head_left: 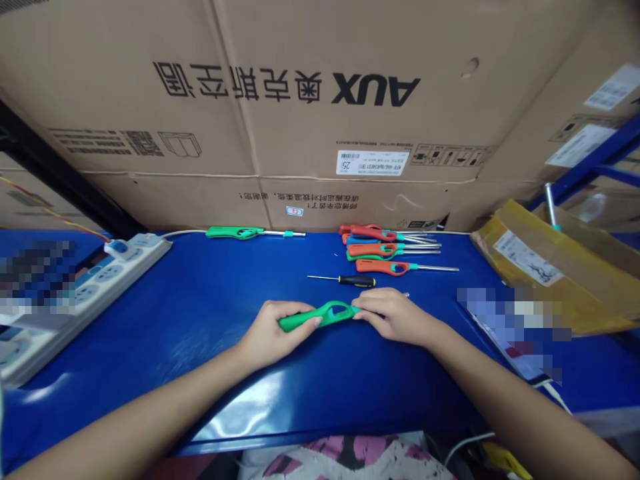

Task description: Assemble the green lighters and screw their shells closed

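Observation:
A green long-nosed gas lighter (327,313) lies across both of my hands above the blue table. My left hand (275,331) grips the rear of its handle, thumb along the near side. Around the neck and metal tube my right hand (393,315) is closed, hiding most of the tube; only its tip shows past the knuckles. Just beyond them a small screwdriver (357,281) with a black and yellow handle rests on the table. Farther back is a pile of red, orange and green lighters (373,250). Another green lighter (233,232) lies alone at the back left.
A white power strip (95,293) with a plug runs along the left. At the right stand an open cardboard box (540,267) wrapped in yellow tape and a blurred phone-like device (505,333) with a white cable. Large cardboard (300,133) walls the back of the blue table (210,393).

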The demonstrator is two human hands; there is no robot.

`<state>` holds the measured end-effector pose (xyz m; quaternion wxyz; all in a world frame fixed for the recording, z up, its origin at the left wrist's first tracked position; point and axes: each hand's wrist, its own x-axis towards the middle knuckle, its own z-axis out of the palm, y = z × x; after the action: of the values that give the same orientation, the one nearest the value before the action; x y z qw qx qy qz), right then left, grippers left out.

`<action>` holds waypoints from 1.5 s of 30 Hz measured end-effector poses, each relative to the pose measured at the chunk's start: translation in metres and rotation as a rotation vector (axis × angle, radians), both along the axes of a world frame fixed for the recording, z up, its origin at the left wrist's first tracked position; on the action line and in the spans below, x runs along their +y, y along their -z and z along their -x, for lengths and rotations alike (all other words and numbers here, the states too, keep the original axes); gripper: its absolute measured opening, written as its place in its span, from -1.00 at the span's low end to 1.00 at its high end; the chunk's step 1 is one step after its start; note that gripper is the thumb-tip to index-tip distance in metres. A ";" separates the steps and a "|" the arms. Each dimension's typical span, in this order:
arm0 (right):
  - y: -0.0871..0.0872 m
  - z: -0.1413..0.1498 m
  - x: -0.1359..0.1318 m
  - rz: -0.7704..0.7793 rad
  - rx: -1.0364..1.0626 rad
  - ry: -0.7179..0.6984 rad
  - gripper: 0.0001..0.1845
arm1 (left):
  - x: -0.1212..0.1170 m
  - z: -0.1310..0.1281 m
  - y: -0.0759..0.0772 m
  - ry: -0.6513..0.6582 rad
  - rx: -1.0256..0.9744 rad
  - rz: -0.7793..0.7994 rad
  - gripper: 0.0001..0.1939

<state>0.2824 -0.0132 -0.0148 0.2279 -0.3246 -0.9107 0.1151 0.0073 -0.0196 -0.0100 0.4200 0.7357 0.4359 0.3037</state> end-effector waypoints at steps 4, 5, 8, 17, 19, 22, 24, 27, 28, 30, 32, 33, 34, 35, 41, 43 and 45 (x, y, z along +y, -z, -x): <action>0.004 0.003 -0.002 -0.078 -0.026 -0.025 -0.70 | 0.004 -0.001 -0.003 -0.017 -0.064 0.377 -0.55; 0.005 0.004 -0.002 -0.103 -0.007 -0.023 -0.71 | 0.006 -0.001 -0.004 -0.030 -0.090 0.452 -0.53; 0.001 0.001 -0.002 -0.132 0.039 0.014 -0.73 | 0.008 -0.004 -0.003 -0.080 -0.177 0.544 -0.52; -0.018 -0.009 -0.002 -0.048 -0.190 0.052 -0.73 | 0.005 0.004 0.002 0.089 0.029 -0.366 -0.75; -0.016 -0.008 -0.002 -0.136 -0.195 0.047 -0.73 | 0.005 0.008 0.003 0.156 0.076 -0.537 -0.75; -0.012 -0.007 -0.003 -0.286 -0.185 0.014 -0.72 | 0.003 0.010 0.005 0.168 0.091 -0.668 -0.76; -0.012 -0.007 -0.004 -0.331 -0.197 -0.007 -0.71 | 0.001 0.009 0.006 0.143 0.080 -0.691 -0.79; -0.014 -0.006 -0.007 -0.299 -0.236 -0.016 -0.69 | -0.003 0.007 0.007 0.141 0.090 -0.732 -0.80; -0.015 -0.005 -0.008 -0.282 -0.246 -0.015 -0.70 | -0.004 0.007 0.007 0.153 0.102 -0.763 -0.80; -0.017 -0.004 -0.010 -0.259 -0.259 -0.011 -0.70 | -0.005 0.008 0.006 0.173 0.122 -0.843 -0.79; -0.017 -0.003 -0.011 -0.250 -0.264 -0.013 -0.71 | -0.007 0.010 0.005 0.193 0.150 -0.913 -0.77; -0.017 -0.003 -0.012 -0.253 -0.259 -0.015 -0.72 | -0.007 0.010 0.005 0.199 0.167 -0.941 -0.76; -0.016 -0.003 -0.011 -0.262 -0.249 -0.017 -0.73 | -0.008 0.010 0.004 0.200 0.183 -0.963 -0.74; -0.015 -0.003 -0.011 -0.275 -0.234 -0.021 -0.73 | -0.009 0.010 0.004 0.200 0.200 -0.975 -0.73; -0.005 -0.005 -0.007 -0.272 -0.143 -0.030 -0.69 | -0.008 0.009 0.005 0.188 0.187 -0.911 -0.75; -0.004 -0.005 -0.005 -0.252 -0.128 -0.023 -0.69 | -0.005 0.009 0.004 0.198 0.203 -0.865 -0.75; -0.003 -0.004 -0.002 -0.228 -0.113 -0.004 -0.71 | 0.000 0.010 0.002 0.221 0.239 -0.779 -0.73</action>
<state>0.2866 -0.0152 -0.0119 0.2113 -0.3007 -0.9300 -0.0072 -0.0026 -0.0198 -0.0117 0.0871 0.9118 0.2527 0.3117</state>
